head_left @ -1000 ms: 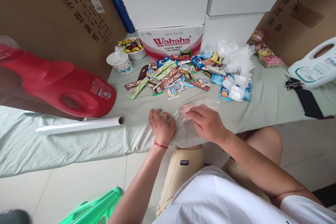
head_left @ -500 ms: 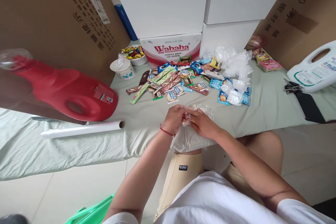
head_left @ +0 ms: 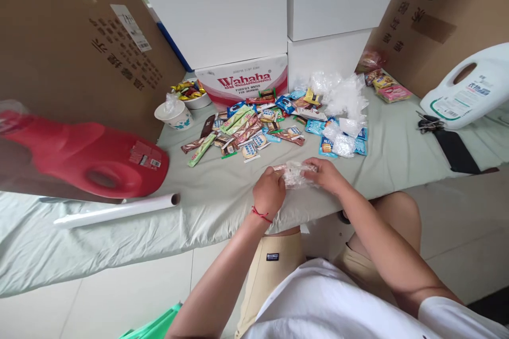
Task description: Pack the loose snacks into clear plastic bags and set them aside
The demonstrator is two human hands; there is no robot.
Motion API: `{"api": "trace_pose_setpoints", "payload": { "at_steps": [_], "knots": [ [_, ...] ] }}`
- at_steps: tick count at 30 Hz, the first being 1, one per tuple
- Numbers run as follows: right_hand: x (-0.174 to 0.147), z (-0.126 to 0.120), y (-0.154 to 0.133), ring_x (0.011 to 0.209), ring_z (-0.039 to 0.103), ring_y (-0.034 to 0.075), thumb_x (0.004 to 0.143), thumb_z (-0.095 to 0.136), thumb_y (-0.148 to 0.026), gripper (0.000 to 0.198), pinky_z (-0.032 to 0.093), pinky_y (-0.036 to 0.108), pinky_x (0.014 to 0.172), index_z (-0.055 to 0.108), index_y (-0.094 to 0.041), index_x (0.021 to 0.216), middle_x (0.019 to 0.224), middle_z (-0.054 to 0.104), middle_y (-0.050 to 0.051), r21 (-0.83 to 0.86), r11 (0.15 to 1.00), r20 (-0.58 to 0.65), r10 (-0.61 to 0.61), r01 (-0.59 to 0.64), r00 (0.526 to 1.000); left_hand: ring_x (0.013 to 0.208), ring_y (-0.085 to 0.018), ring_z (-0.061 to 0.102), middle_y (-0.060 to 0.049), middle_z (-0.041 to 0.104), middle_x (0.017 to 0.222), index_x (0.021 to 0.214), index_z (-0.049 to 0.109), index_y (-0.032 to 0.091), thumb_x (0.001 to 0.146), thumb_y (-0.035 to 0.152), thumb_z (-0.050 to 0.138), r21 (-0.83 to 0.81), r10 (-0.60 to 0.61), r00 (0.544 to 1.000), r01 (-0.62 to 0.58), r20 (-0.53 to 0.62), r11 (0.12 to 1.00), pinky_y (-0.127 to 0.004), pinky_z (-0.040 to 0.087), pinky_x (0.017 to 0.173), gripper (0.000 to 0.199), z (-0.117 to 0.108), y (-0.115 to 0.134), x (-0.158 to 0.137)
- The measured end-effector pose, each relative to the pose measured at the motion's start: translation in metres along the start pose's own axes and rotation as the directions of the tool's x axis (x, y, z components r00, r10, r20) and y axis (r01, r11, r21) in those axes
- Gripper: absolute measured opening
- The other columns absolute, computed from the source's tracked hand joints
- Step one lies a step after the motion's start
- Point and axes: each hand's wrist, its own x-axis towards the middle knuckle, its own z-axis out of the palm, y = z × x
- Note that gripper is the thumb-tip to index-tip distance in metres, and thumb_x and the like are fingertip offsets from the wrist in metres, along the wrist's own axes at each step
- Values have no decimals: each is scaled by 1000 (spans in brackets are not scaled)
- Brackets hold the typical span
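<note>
Near the table's front edge, a crinkled bundle of clear plastic wrap (head_left: 296, 176) stretches between my two hands. My left hand (head_left: 270, 190) is closed on its left end, and a red cord circles that wrist. At the other end, the fingers of my right hand (head_left: 326, 175) grip the plastic. Something pinkish shows through the film, too blurred to name. Just beyond my hands lies a pile of wrapped snacks (head_left: 248, 127), with green and brown sticks and small round biscuits. To its right, crumpled clear plastic (head_left: 344, 98) rests on and behind blue snack packets (head_left: 326, 145).
At left are a red detergent bottle (head_left: 99, 161) and a white film roll (head_left: 119, 211). A paper cup (head_left: 175, 116) and a candy bowl (head_left: 199, 100) stand behind. A Wahaha carton (head_left: 244, 82) backs the table; keys (head_left: 429, 123) and a white jug (head_left: 469, 90) are right.
My hands have moved apart; the right one shifted right, and the plastic bundle now shows between them. The loose film that hung below is no longer visible. The camera view has turned slightly right.
</note>
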Motion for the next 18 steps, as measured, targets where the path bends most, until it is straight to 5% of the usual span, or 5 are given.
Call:
{"api": "trace_pose_setpoints", "payload": {
  "at_steps": [2, 5, 9, 13, 18],
  "knots": [
    [-3, 2, -1, 75, 61, 20, 77, 73, -62, 48, 53, 33, 69, 74, -18, 97, 86, 70, 5, 127, 992, -11, 24, -23, 1000, 109, -23, 68, -10, 69, 120, 130, 73, 24, 104, 21, 45, 74, -1, 1000, 1, 2, 997, -31, 52, 85, 39, 3, 4, -1],
    [-7, 5, 1, 67, 59, 18, 74, 77, -59, 51, 50, 28, 56, 71, -22, 108, 85, 68, 3, 187, 980, -72, 84, -69, 994, 112, -24, 66, -10, 68, 121, 133, 71, 25, 106, 22, 42, 146, 24, 999, -19, -32, 989, -31, 51, 80, 40, 10, 6, -2],
    [-10, 10, 3, 55, 54, 15, 76, 75, -54, 38, 42, 26, 50, 70, -22, 96, 71, 64, -1, 77, 992, -92, 108, -101, 990, 114, -24, 64, -10, 68, 119, 131, 70, 23, 107, 21, 39, 194, 64, 996, -50, -66, 980, -30, 50, 77, 39, 19, 3, -4],
    [-4, 22, -25, 64, 57, 17, 82, 68, -42, 22, 41, 27, 61, 69, -20, 80, 67, 65, 0, -82, 996, -247, -45, 25, 968, 114, -24, 64, -12, 69, 116, 118, 72, 20, 106, 17, 39, 221, 121, 991, -106, -56, 970, -29, 49, 77, 35, 24, 3, -5],
    [7, 56, -73, 79, 64, 19, 92, 63, -27, 14, 40, 28, 72, 74, -19, 89, 81, 72, 3, -354, 932, -105, -122, 78, 987, 115, -27, 66, -16, 71, 117, 123, 71, 15, 102, 15, 43, 91, 107, 989, -98, -101, 991, -32, 51, 86, 34, 23, -3, -1]
  ]
}}
